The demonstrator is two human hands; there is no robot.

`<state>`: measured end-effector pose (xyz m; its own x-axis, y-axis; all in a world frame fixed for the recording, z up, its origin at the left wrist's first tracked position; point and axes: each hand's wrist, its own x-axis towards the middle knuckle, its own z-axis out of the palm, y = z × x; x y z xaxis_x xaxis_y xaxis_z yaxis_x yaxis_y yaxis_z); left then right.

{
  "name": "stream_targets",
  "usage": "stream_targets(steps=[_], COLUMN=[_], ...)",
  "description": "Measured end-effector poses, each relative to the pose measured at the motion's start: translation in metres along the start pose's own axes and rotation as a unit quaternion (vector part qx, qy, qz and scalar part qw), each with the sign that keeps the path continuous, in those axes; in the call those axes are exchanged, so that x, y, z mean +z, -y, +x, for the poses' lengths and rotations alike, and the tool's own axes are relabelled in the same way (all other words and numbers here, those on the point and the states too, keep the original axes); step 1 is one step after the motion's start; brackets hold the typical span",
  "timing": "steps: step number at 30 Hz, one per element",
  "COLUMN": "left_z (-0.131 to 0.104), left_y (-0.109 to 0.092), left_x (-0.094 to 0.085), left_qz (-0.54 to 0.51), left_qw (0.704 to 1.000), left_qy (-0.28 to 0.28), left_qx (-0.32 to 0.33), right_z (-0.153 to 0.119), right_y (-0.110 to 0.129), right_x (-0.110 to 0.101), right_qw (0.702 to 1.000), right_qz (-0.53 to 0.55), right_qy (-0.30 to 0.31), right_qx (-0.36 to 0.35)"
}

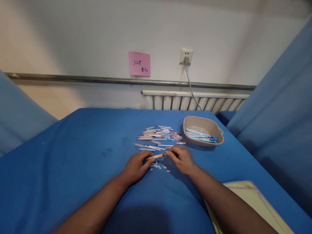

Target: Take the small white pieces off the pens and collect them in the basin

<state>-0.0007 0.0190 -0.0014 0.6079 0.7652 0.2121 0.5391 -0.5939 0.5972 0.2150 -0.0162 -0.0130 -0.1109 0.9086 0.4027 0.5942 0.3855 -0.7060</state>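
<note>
My left hand (138, 166) is closed around an orange pen (159, 156), which lies nearly level and points to the right. At the pen's brownish right end, my right hand (180, 159) has thumb and finger pinched together; what sits between them is too small to make out. Small white scraps (157, 166) lie on the blue cover just below the pen. Behind my hands is a loose pile of pen parts (156, 133), with pale barrels and thin white refills. An orange cap-like piece (181, 143) rests by my right hand.
A beige plastic basket (203, 122) with several light-blue pens (200, 135) stands at the back right of the blue-covered table (73, 146). A yellow cloth (253, 198) lies under my right forearm. Behind are a radiator (175, 93), a plugged-in socket (186, 56) and side curtains (280, 97).
</note>
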Motion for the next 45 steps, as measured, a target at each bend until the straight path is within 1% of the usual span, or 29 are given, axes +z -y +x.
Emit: stream_targets(steps=[3,5,10,13,18,22,24,27,29,32,34,36,39,42,45], left_z=[0.001,0.001,0.002,0.002,0.003,0.003,0.003,0.003,0.003,0.003,0.003,0.003,0.007,0.020,0.042], left_y=[0.000,0.001,0.002,0.002,-0.001,-0.003,-0.005,-0.008,-0.010,-0.011,-0.010,-0.007,-0.005,-0.010,-0.025], left_x=[0.001,0.002,0.002,0.002,0.002,0.001,0.002,0.004,0.005,0.008,0.009,0.011,0.010,0.006,0.001], left_qz=[-0.018,-0.035,-0.073,-0.088,-0.099,-0.098,-0.105,-0.118,-0.133,-0.165,-0.186,-0.207,-0.235,-0.253,-0.246], left_qw=[1.000,0.999,0.996,0.995,0.994,0.993,0.992,0.990,0.988,0.983,0.979,0.974,0.966,0.962,0.967], left_qy=[0.008,0.010,0.009,0.009,0.033,0.048,0.049,0.053,0.060,0.057,0.045,0.033,0.009,-0.023,-0.028], left_qx=[-0.005,-0.010,-0.043,-0.051,-0.044,-0.047,-0.048,-0.050,-0.052,-0.062,-0.073,-0.085,-0.105,-0.097,-0.061], right_z=[-0.001,-0.003,-0.005,-0.004,-0.001,0.000,-0.001,-0.002,-0.003,-0.003,-0.002,-0.001,0.000,0.000,0.002], right_y=[0.001,0.002,0.003,0.000,-0.008,-0.007,-0.005,-0.002,0.000,0.000,-0.001,-0.003,-0.008,-0.011,-0.012], right_x=[-0.002,-0.002,-0.001,0.002,0.007,0.009,0.008,0.009,0.013,0.021,0.026,0.030,0.031,0.025,0.018], right_qw=[1.000,0.999,0.998,0.997,0.994,0.992,0.993,0.992,0.984,0.959,0.941,0.932,0.945,0.966,0.980], right_qz=[0.002,0.016,0.054,0.071,0.105,0.107,0.100,0.106,0.147,0.246,0.304,0.328,0.280,0.178,0.087], right_qy=[0.025,0.030,-0.011,-0.028,-0.005,0.000,0.011,0.044,0.060,0.055,0.049,0.057,0.106,0.167,0.172], right_qx=[0.000,0.002,0.009,0.007,0.034,0.064,0.063,0.056,0.079,0.130,0.143,0.142,0.134,0.087,0.038])
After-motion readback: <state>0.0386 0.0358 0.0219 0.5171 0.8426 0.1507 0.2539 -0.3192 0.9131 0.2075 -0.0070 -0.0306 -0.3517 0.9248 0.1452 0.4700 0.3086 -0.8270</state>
